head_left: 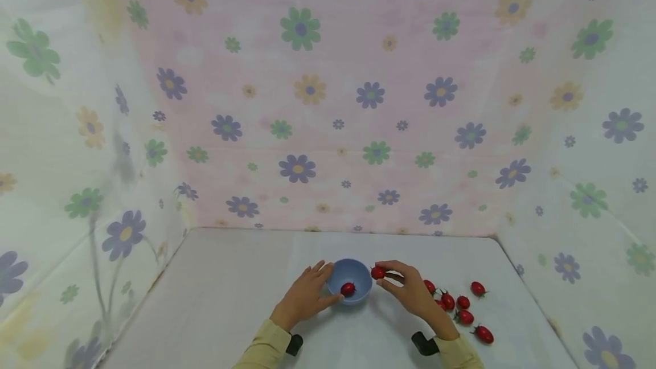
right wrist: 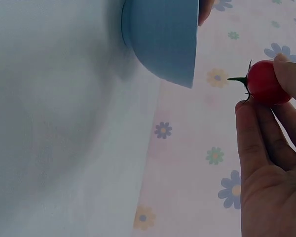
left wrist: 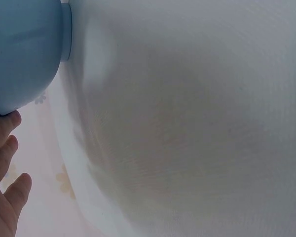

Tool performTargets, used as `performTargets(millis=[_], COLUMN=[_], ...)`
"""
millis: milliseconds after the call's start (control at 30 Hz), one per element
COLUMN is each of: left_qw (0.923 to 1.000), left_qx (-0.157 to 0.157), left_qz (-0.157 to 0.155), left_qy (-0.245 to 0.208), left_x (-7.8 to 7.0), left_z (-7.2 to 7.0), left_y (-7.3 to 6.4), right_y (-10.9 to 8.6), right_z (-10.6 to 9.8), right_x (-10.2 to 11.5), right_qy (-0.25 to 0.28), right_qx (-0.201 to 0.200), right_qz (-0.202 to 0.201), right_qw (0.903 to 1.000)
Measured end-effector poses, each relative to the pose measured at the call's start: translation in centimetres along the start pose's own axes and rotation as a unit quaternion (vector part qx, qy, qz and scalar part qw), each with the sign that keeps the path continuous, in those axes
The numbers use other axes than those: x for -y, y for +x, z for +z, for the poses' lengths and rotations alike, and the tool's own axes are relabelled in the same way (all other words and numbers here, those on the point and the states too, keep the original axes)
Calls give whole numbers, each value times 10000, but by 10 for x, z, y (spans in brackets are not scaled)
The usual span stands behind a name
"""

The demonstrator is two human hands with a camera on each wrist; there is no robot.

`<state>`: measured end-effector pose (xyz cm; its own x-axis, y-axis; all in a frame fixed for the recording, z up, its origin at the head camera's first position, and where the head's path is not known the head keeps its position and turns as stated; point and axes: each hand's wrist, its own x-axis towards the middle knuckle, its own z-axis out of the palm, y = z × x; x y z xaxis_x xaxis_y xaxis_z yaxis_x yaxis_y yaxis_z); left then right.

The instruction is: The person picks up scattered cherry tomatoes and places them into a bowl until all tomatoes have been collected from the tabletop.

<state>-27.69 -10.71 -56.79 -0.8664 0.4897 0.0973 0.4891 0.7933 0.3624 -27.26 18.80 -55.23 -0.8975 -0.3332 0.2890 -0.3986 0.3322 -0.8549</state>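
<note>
A small blue bowl (head_left: pixel 360 296) stands on the white table with one cherry tomato (head_left: pixel 348 289) lying inside. My left hand (head_left: pixel 306 295) holds the bowl at its left side, thumb along the near edge and index finger at the rim; the other fingers (left wrist: pixel 18 190) are spread apart. Close by the bowl's right rim, my right hand (head_left: pixel 408 289) pinches another cherry tomato (head_left: pixel 377 273) between thumb and fingertips. In the right wrist view this held tomato (right wrist: pixel 267 83) shows its green stem pointing towards the bowl (right wrist: pixel 163 39).
Several loose cherry tomatoes (head_left: pixel 464 317) lie on the table to the right, some partly hidden behind my right hand and wrist. A flowered cloth (head_left: pixel 328 181) rises at the table's back edge and along both sides.
</note>
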Motion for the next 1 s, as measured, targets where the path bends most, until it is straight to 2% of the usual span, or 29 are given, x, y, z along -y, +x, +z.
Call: performTargets(millis=[267,533,800,900,1000], left_qw=[10000,9999,9998,9997,9997], left_qx=[7,-9,-69,-110,-126], left_qz=[30,28,117,152,158], left_qy=[-41,105,119,132,141], left_x=[-3,-3,-1,0,1], left_z=[0,1,0,1,2], left_y=[0,2,1,1,2], right_y=[5,12,17,18,18], right_z=[6,13,23,27,27], right_x=[-2,-2,-2,-1,14], right_qy=[4,120,203,214,214], right_qx=[153,288,377,392,429], right_qz=[-140,-309,-628,-600,-535], right_qw=[9998,9990,9971,9972,9974])
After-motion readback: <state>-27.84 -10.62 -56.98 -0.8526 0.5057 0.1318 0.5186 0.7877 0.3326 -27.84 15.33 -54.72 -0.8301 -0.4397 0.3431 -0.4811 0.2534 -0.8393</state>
